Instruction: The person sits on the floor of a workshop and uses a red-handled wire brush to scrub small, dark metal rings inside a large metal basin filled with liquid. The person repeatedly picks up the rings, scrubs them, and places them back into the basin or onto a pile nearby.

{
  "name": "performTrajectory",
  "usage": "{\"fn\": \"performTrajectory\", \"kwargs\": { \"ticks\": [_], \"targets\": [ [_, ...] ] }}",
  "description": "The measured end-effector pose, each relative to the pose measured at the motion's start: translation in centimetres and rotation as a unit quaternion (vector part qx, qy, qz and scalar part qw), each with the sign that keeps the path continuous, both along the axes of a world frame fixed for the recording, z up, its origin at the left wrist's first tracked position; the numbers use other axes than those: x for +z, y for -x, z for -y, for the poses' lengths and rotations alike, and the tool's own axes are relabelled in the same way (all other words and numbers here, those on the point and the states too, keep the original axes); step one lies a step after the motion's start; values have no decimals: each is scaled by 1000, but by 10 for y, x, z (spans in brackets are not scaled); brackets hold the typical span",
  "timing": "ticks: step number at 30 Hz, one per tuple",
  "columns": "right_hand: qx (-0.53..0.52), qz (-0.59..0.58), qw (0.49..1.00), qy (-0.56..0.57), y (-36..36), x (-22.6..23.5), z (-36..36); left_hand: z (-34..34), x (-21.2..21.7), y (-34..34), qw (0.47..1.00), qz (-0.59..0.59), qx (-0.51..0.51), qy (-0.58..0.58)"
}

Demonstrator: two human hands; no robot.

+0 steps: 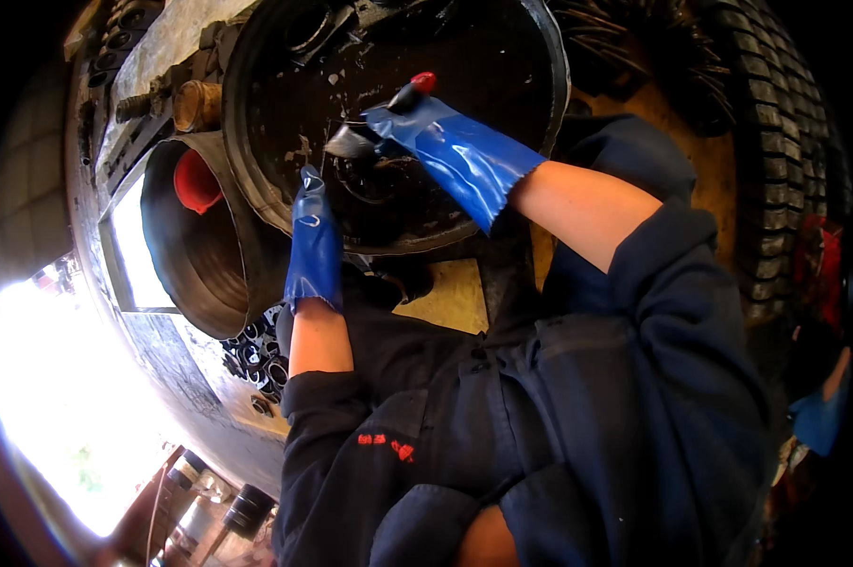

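Observation:
A large, dark, greasy round wheel hub (284,203) fills the top centre. My left hand (313,244), in a blue glove, presses its fingers against the hub's lower left rim. My right hand (450,146), also blue-gloved, is closed around a tool with a black handle and red end (417,87). The tool's grey metal head (351,144) touches the hub's inner face near the middle. Both bare forearms come out of dark blue overall sleeves.
A dark metal drum (195,260) with a red object (196,180) inside stands left of the hub. Small metal rings (256,361) lie below it. A big treaded tyre (776,151) rises at the right. Bottles (242,510) stand at the lower left, near bright glare.

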State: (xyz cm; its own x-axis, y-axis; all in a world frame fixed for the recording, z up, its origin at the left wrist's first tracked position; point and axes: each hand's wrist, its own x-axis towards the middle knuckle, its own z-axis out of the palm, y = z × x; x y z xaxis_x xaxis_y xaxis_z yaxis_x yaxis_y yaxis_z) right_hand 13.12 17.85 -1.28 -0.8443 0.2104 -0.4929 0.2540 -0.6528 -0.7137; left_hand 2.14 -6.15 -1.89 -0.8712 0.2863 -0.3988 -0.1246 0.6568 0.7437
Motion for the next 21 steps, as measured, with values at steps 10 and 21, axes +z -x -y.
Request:
{"fn": "performTrajectory", "kwargs": {
  "ticks": [10, 21],
  "targets": [
    [142, 37, 980, -137, -19, 21, -8, -1, -9, 6, 1000, 1, 12, -15],
    [85, 20, 985, -148, -44, 13, 32, -3, -8, 2, 1000, 7, 18, -21]
  ]
}}
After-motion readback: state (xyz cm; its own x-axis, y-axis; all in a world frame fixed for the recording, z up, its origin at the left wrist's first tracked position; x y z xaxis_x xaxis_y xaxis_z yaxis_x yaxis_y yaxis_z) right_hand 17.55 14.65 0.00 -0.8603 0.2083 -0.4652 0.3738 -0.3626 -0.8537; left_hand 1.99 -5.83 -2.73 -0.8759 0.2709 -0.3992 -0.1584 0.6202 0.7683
